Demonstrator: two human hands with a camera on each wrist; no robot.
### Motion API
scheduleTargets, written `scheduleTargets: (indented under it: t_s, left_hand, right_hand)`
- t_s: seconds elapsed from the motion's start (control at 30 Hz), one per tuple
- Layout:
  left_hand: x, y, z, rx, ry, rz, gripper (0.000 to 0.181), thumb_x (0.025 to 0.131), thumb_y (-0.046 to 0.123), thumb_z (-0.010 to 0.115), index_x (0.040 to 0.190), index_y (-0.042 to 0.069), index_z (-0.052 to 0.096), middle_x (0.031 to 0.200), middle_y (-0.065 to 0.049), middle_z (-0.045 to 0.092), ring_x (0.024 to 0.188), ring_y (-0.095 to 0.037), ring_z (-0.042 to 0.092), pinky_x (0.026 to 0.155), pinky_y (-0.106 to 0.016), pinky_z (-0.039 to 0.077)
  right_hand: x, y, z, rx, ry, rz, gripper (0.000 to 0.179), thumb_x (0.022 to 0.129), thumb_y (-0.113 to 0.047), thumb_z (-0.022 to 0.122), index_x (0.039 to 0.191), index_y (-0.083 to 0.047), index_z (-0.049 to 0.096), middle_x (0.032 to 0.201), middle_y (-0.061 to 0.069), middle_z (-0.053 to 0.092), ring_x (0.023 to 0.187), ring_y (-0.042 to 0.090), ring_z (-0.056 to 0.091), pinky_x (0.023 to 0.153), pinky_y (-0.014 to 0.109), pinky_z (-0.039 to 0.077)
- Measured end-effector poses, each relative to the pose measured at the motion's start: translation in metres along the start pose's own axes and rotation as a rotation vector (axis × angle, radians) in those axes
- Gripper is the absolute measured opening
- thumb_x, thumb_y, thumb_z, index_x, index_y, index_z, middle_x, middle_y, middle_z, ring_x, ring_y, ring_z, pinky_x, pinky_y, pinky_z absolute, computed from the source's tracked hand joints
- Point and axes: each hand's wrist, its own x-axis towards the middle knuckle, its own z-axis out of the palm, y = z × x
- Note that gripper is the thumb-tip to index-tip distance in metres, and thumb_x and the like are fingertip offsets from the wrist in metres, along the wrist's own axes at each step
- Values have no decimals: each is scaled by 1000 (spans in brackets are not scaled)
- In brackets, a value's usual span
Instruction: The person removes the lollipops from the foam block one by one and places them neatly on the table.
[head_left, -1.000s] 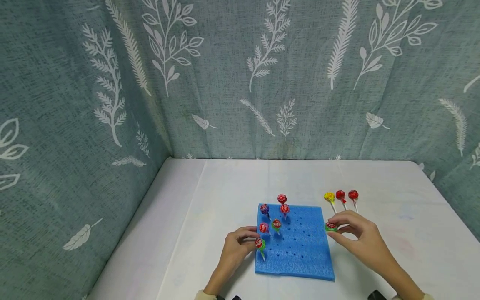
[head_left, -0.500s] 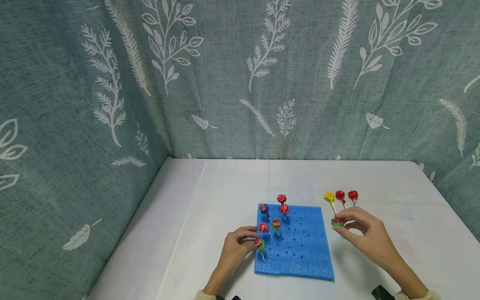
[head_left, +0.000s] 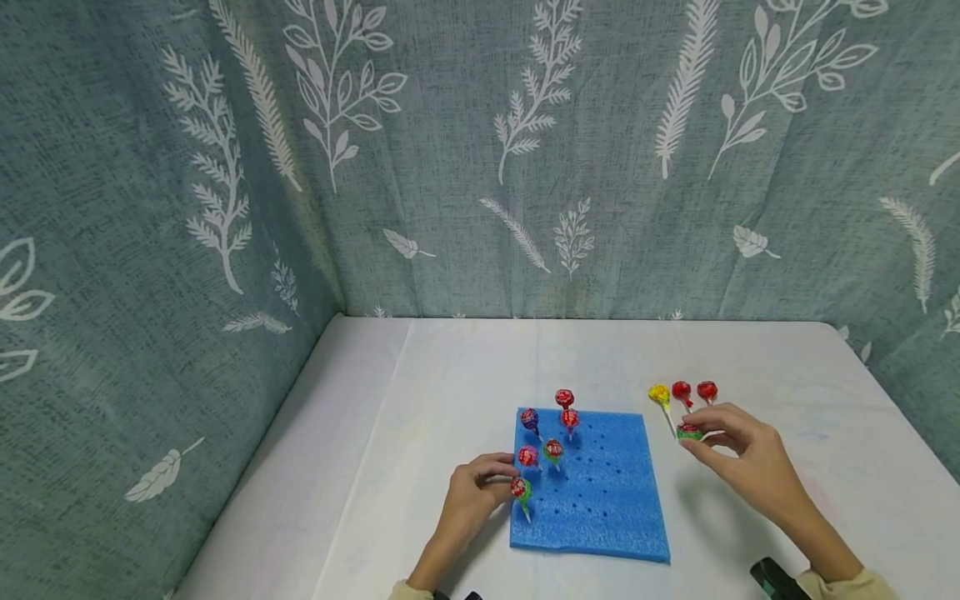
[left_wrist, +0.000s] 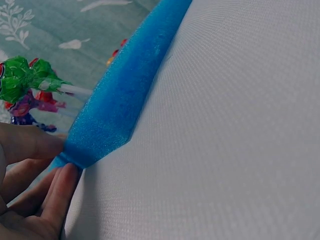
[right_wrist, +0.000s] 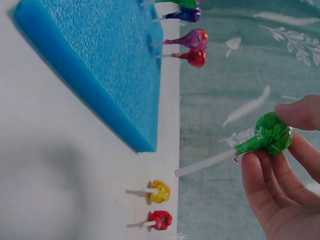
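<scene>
My right hand (head_left: 750,458) pinches a green-wrapped lollipop (right_wrist: 272,134) by its candy head, thumb on one side and fingers on the other. The lollipop's white stick (right_wrist: 205,164) sticks out free, away from the palm. My left hand (head_left: 471,498) grips the left edge of a blue foam board (head_left: 615,533), its thumb and fingertips closing on that edge in the left wrist view. Several lollipops stand by their sticks in the board's left part, among them a green one (head_left: 520,488) near the left fingertips and a purple one (head_left: 529,417). Rows of small holes dot the board.
A yellow lollipop (head_left: 659,394) and two red lollipops (head_left: 681,390) lie on the white table (head_left: 420,392), behind the right hand. A patterned green curtain (head_left: 450,167) hangs behind the table and along its left side.
My right hand has moved right and slightly back, away from the board, with the green lollipop still pinched. The left hand and the board have stayed in place.
</scene>
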Motion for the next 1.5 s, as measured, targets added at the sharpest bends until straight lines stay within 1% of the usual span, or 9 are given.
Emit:
scheduleTargets:
  t_s: [0.17, 0.4, 0.5, 0.63, 0.73, 0.9, 1.07, 1.3, 1.5]
  left_hand:
    - [1, -1, -1, 26, 9, 14, 17, 73, -4, 71, 88, 4, 74, 112, -9, 65, 100, -22, 63, 78, -19, 52]
    - [0, -1, -1, 2, 16, 18, 18, 72, -6, 72, 88, 2, 73, 112, -11, 65, 100, -23, 63, 78, -19, 52]
    - [-5, 12, -2, 0, 15, 15, 17, 72, -7, 70, 88, -2, 72, 112, -15, 64, 102, -27, 63, 79, -21, 52]
    - [-5, 10, -2, 12, 16, 8, 17, 73, -6, 71, 88, 0, 73, 112, -13, 65, 103, -26, 62, 81, -21, 52]
    - [-1, -3, -1, -26, 12, 11, 18, 72, -6, 72, 88, 3, 73, 113, -10, 65, 100, -23, 64, 79, -21, 52]
    - [-1, -2, -1, -68, 1, 21, 18, 72, -8, 72, 89, 0, 73, 113, -14, 64, 95, -23, 66, 78, -23, 54]
    - [-1, -2, -1, -56, 9, 19, 20, 70, -8, 73, 87, 1, 73, 112, -12, 65, 96, -22, 65, 79, -22, 53]
    - [-2, -3, -1, -58, 21, 14, 20, 69, -9, 73, 86, 0, 73, 112, -13, 65, 99, -22, 64, 79, -23, 53]
    - [0, -6, 0, -50, 22, 24, 19, 70, -9, 73, 87, -1, 73, 112, -13, 65, 101, -24, 63, 80, -24, 54]
  right_hand:
    - [3, 6, -3, 6, 14, -8, 31, 74, 9, 73, 102, -3, 67, 96, 6, 64, 83, 3, 60, 69, 12, 50]
    - [6, 10, -7, -14, 25, 21, 26, 78, 4, 72, 103, 0, 67, 95, 2, 64, 83, 1, 59, 70, 11, 50]
    - [7, 15, -8, -45, 36, 49, 26, 79, 1, 73, 104, -1, 67, 96, -2, 64, 83, -1, 59, 70, 9, 49]
    - [8, 25, -9, -66, 46, 64, 26, 80, -3, 73, 106, -1, 67, 98, -5, 63, 83, -2, 58, 71, 7, 48]
    - [10, 30, -11, -83, 55, 89, 26, 82, -8, 73, 106, -2, 66, 100, -3, 63, 84, -4, 58, 71, 6, 47]
    - [14, 32, -15, -138, 64, 130, 27, 84, -15, 72, 107, -2, 66, 100, -4, 62, 83, -9, 55, 69, 5, 45]
    - [20, 42, -19, -149, 84, 153, 27, 83, -15, 73, 106, -3, 66, 99, -15, 59, 82, -11, 54, 69, 4, 45]
    - [30, 54, -24, -164, 85, 190, 28, 84, -18, 72, 107, -1, 66, 96, -13, 59, 79, -14, 53, 68, 3, 44]
    - [37, 61, -29, -180, 68, 227, 33, 85, -22, 71, 109, 0, 65, 93, -20, 56, 78, -15, 51, 67, 3, 43]
